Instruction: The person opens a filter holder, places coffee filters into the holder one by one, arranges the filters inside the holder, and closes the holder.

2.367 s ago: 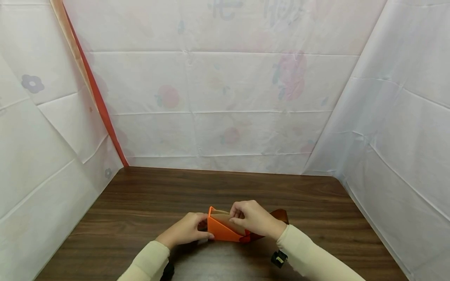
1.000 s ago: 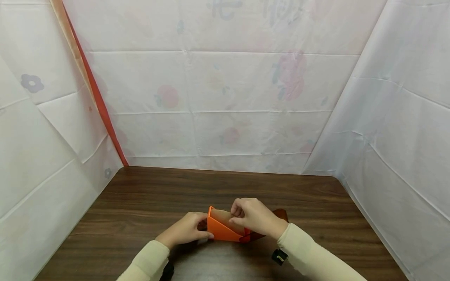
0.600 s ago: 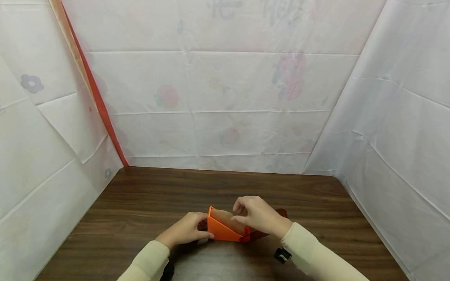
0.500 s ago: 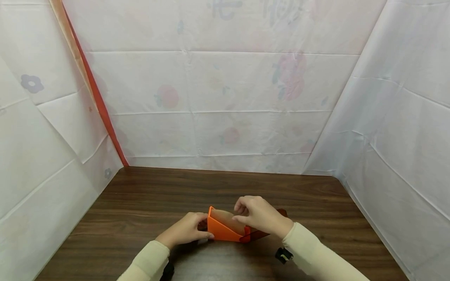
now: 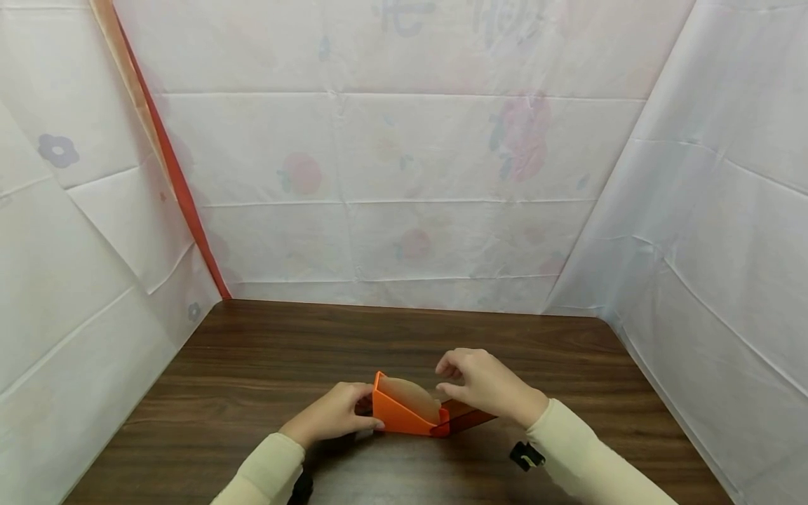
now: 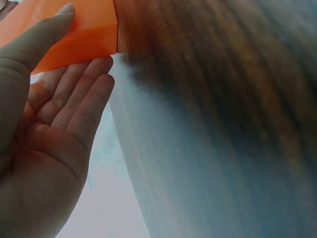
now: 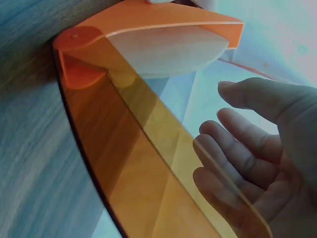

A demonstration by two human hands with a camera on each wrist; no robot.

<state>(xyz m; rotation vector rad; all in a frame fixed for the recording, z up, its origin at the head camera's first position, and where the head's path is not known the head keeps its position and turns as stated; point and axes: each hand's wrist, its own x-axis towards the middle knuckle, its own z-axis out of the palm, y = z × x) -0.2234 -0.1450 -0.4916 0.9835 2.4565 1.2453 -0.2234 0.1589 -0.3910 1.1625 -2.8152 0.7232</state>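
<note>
An orange holder [image 5: 399, 415], shaped like a coffee filter box, stands on the table in the head view. Thin brownish rounded sheets [image 5: 410, 395], resembling paper filters, stick up inside it. A see-through amber lid [image 7: 148, 148] swings out from its low right end. My left hand [image 5: 337, 412] holds the tall left end of the holder, thumb on the near side and fingers behind. In the left wrist view that thumb [image 6: 49, 32] lies on a ribbed orange face. My right hand [image 5: 489, 386] hovers over the lid, fingers loosely bent and holding nothing, apart from the sheets.
Dark wood-grain table [image 5: 303, 337] lies under both hands. White printed sheeting [image 5: 404, 154] encloses the back and sides, with a red strip [image 5: 173, 158] at the left corner. Black wrist devices [image 5: 527, 456] hang beneath the sleeves.
My right hand has drawn off to the right from the sheets and its fingers have loosened. More of the sheets shows. My left hand and the holder stay in place.
</note>
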